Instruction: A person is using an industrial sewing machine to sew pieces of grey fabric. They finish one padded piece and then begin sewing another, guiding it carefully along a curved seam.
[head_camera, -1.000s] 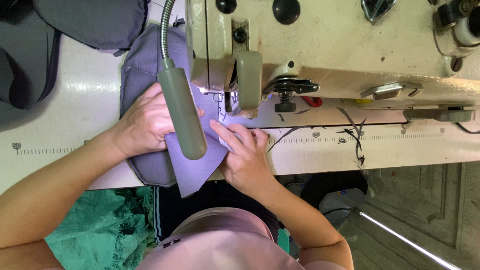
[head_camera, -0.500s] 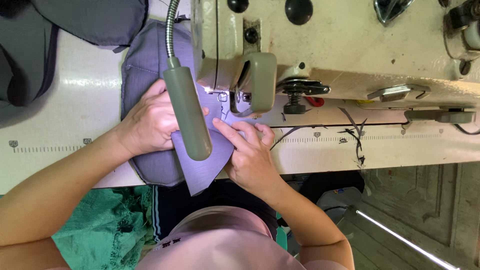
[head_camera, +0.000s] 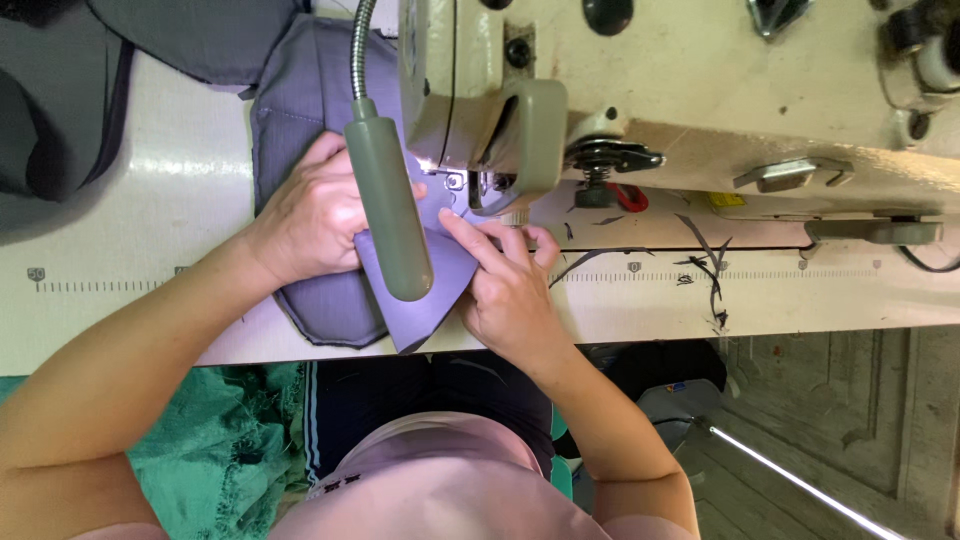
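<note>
Dark garments (head_camera: 60, 110) heaped at the counter (head_camera: 150, 210) far left. Your left hand (head_camera: 310, 220), fingers curled and pressed flat, pins the grey-purple quilted panel (head_camera: 300, 110) beside the gooseneck lamp (head_camera: 390, 215). A smaller purple fabric piece (head_camera: 425, 305) overhangs the counter edge; likely light, limp, prone to creep, so hold it close to the needle. Your right hand (head_camera: 510, 290), fingertips extended together, presses it below the sewing machine (head_camera: 700, 90). Thread scraps (head_camera: 705, 270) lie right.

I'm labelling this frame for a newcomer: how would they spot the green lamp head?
Start at the cream sewing machine across the table's top. From its left end a ribbed metal gooseneck drops to the lamp head, above the purple fabric. It is the only olive-green cylinder, lying between both hands.
</note>
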